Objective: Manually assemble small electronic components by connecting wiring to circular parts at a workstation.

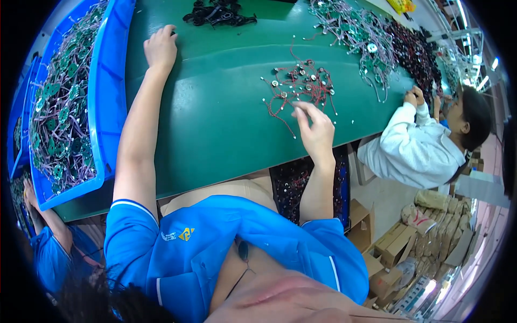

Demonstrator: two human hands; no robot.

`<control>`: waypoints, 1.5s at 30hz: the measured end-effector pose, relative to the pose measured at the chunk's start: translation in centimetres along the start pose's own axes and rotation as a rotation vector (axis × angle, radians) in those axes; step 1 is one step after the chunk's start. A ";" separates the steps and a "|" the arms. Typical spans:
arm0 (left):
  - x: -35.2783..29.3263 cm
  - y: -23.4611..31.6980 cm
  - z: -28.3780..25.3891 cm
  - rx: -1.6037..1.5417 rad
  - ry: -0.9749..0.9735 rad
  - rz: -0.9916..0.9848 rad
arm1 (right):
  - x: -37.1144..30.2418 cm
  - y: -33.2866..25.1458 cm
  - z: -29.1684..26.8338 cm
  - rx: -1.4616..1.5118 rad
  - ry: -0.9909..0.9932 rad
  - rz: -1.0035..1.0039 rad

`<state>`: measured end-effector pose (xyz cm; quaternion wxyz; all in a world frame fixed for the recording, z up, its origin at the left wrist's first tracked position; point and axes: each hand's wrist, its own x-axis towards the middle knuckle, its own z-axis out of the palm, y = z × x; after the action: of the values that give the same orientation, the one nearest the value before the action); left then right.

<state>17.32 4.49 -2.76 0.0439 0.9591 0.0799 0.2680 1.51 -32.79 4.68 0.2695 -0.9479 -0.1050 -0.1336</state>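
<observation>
My left hand [160, 47] rests flat on the green table [215, 124] beside the blue tray [105, 97], holding nothing, fingers slightly curled. My right hand [314, 128] reaches into a loose pile of red-wired small round parts [299, 85] in the middle of the table. Its thumb and fingertips pinch at a thin red wire at the pile's near edge. Whether the wire is lifted I cannot tell.
The blue tray holds several small green circuit boards with pink wires [59, 107]. A black wire bundle [218, 13] lies at the far edge. More green boards with wires [358, 32] and dark parts [414, 51] cover the right. A person in white [417, 145] works at right; cardboard boxes [420, 242] sit below.
</observation>
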 end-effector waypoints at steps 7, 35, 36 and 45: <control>-6.5 5.2 -5.2 -0.629 0.246 0.016 | 4.3 1.1 3.1 0.221 0.106 0.060; -16.3 5.5 -10.6 -0.450 -0.263 0.392 | 11.0 -12.1 8.0 0.429 0.095 -0.236; -16.6 5.8 -10.5 -0.442 -0.274 0.401 | 10.6 -11.8 9.4 0.492 -0.012 -0.141; -16.7 6.8 -10.5 -0.542 -0.308 0.380 | 9.0 -7.8 15.1 1.066 -0.170 0.260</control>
<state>-1.37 -4.67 -1.40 0.2573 0.9395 -0.1809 0.1354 10.83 -17.06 -1.13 0.7167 -0.6929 -0.0617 0.0495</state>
